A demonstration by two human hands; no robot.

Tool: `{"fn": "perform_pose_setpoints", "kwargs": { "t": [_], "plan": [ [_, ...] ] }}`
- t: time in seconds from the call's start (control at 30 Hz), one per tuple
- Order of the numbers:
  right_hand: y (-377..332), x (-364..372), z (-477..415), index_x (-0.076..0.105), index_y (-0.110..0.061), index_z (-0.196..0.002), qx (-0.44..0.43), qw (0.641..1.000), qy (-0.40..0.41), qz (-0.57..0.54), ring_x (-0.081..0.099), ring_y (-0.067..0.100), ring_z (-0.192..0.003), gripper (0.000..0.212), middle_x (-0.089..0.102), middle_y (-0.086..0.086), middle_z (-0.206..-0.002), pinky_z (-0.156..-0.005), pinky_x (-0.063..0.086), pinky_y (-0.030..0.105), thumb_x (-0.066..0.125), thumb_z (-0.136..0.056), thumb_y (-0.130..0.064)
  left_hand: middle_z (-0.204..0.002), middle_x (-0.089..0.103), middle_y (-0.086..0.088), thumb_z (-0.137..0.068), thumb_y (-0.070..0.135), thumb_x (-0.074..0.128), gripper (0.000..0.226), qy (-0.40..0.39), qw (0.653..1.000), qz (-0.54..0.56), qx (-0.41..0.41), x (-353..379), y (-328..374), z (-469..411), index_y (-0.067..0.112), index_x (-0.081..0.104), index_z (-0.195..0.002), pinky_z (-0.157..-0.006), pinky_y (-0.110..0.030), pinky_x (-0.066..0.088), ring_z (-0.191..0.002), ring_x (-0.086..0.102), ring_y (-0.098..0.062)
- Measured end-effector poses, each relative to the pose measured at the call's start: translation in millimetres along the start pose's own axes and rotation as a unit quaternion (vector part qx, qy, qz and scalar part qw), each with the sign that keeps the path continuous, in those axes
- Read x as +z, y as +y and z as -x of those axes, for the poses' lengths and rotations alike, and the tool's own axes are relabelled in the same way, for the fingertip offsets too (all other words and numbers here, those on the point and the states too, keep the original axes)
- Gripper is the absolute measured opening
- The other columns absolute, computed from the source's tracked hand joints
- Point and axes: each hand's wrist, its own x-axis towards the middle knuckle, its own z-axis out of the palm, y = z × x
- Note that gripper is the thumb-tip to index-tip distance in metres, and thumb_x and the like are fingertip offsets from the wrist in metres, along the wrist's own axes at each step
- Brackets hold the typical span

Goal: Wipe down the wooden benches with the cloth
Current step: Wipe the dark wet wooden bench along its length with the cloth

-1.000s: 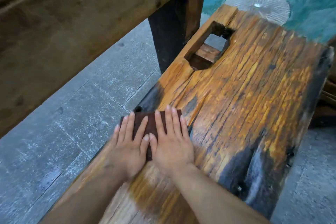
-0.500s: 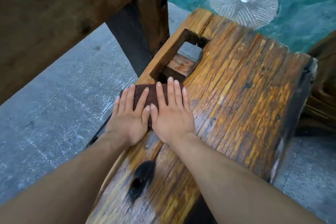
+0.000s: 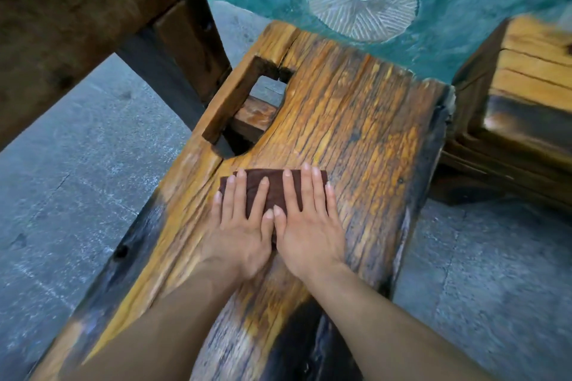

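Cloth [image 3: 274,192], dark brown and folded flat, lies on the cracked orange counter [image 3: 356,133], pressed under the left hand [image 3: 240,232] and right hand [image 3: 309,232], fingers straight. A rectangular notch [image 3: 263,102] opens just beyond; another bench [image 3: 526,71] stands right.

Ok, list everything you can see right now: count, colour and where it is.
wooden bench: one, orange-brown with blackened patches, centre, running away from the camera
cutout: one, rectangular, dark-edged, far-left part of that bench
cloth: one, dark brown, flat on the bench, nearer than the cutout
second wooden bench: one, orange-brown, right edge
wooden beam: one, dark brown, upper left, on a dark post
paving: grey stone, both sides of the bench
grooved disc: one, pale grey, top, within a teal surface
left hand: flat on the cloth's left part
right hand: flat on the cloth's right part
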Motion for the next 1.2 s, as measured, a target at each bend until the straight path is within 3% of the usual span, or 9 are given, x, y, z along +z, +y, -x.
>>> {"fn": "perform_pose_setpoints", "kwargs": {
  "t": [0.27,0.33,0.43,0.5,0.73,0.83,0.9,1.03,1.2],
  "plan": [
    [52.0,0.3,86.6,-0.006,-0.017,-0.149,0.107,0.994,0.019,-0.019,-0.02,0.023,-0.143,0.062,-0.016,0.01,-0.156,-0.115,-0.011,0.04,0.004,-0.093,-0.043,-0.137,-0.052,-0.006,-0.082,0.046,-0.024,0.055,-0.043,0.995,-0.036,0.083,27.4,70.5,47.3,0.029,-0.047,-0.129,-0.106,-0.041,-0.031,-0.127,-0.048,-0.021],
    [54.8,2.9,106.3,0.005,-0.014,-0.15,0.133,0.991,0.014,-0.024,-0.011,0.026,-0.144,0.062,-0.006,0.012,-0.157,-0.115,-0.003,0.041,0.01,-0.094,-0.042,-0.146,-0.042,-0.012,-0.085,0.044,-0.019,0.059,-0.028,0.993,-0.051,0.099,32.6,78.5,62.3,0.026,-0.038,-0.137,-0.11,-0.043,-0.02,-0.134,-0.039,-0.027],
    [55.0,4.9,125.5,0.026,-0.008,-0.147,0.162,0.986,0.012,-0.025,0.014,0.031,-0.143,0.062,0.016,0.017,-0.155,-0.111,0.012,0.044,0.007,-0.098,-0.042,-0.158,-0.002,-0.018,-0.098,0.039,0.0,0.058,0.007,0.993,-0.042,0.112,35.8,83.9,80.8,0.017,-0.001,-0.152,-0.11,-0.045,0.009,-0.145,0.0,-0.033],
    [57.5,4.8,129.4,0.031,-0.008,-0.145,0.159,0.987,0.019,-0.029,0.022,0.031,-0.141,0.063,0.022,0.018,-0.153,-0.109,0.016,0.044,0.006,-0.099,-0.042,-0.156,-0.009,-0.013,-0.098,0.039,-0.004,0.054,0.025,0.991,-0.04,0.125,39.6,82.8,83.8,0.019,-0.007,-0.148,-0.111,-0.045,0.006,-0.143,-0.001,-0.029],
    [71.3,4.6,106.8,0.024,-0.009,-0.147,0.14,0.989,0.035,-0.032,0.014,0.03,-0.143,0.06,0.016,0.016,-0.155,-0.111,0.013,0.043,0.019,-0.097,-0.042,-0.151,0.027,-0.017,-0.1,0.039,0.007,0.054,0.036,0.988,-0.041,0.142,35.7,87.1,57.3,0.018,0.014,-0.15,-0.107,-0.046,0.017,-0.141,0.011,-0.028],
    [86.6,-1.6,80.5,0.004,-0.014,-0.149,0.136,0.989,0.037,-0.034,-0.01,0.023,-0.145,0.063,-0.007,0.009,-0.157,-0.117,-0.003,0.038,0.014,-0.094,-0.042,-0.15,0.03,-0.017,-0.098,0.038,0.021,0.053,0.026,0.988,-0.037,0.148,26.1,99.6,28.2,0.02,0.03,-0.147,-0.106,-0.046,0.017,-0.143,0.018,-0.029],
    [99.9,-7.7,57.6,-0.011,-0.018,-0.147,0.138,0.989,0.035,-0.034,-0.027,0.018,-0.141,0.062,-0.022,0.005,-0.154,-0.116,-0.014,0.035,0.01,-0.094,-0.044,-0.154,0.016,-0.017,-0.096,0.04,0.017,0.055,0.019,0.988,-0.047,0.146,20.0,109.0,3.4,0.024,0.018,-0.149,-0.111,-0.045,0.008,-0.144,0.01,-0.031],
    [126.5,-23.5,8.1,-0.02,-0.021,-0.143,0.141,0.988,0.049,-0.031,-0.033,0.015,-0.137,0.06,-0.029,0.002,-0.151,-0.114,-0.018,0.034,0.011,-0.096,-0.041,-0.143,-0.044,-0.003,-0.088,0.047,-0.017,0.051,0.031,0.987,-0.048,0.148,16.8,125.4,-52.2,0.036,-0.043,-0.131,-0.105,-0.037,-0.032,-0.131,-0.044,-0.018],
    [159.7,-41.1,-49.9,-0.013,-0.02,-0.147,0.14,0.988,0.061,-0.035,-0.025,0.016,-0.141,0.062,-0.02,0.004,-0.156,-0.115,-0.016,0.035,0.017,-0.097,-0.041,-0.137,-0.049,-0.001,-0.093,0.046,-0.008,0.049,0.049,0.987,-0.043,0.147,5.9,151.0,-115.4,0.037,-0.039,-0.13,-0.106,-0.037,-0.031,-0.125,-0.048,-0.015]
  ]
}}
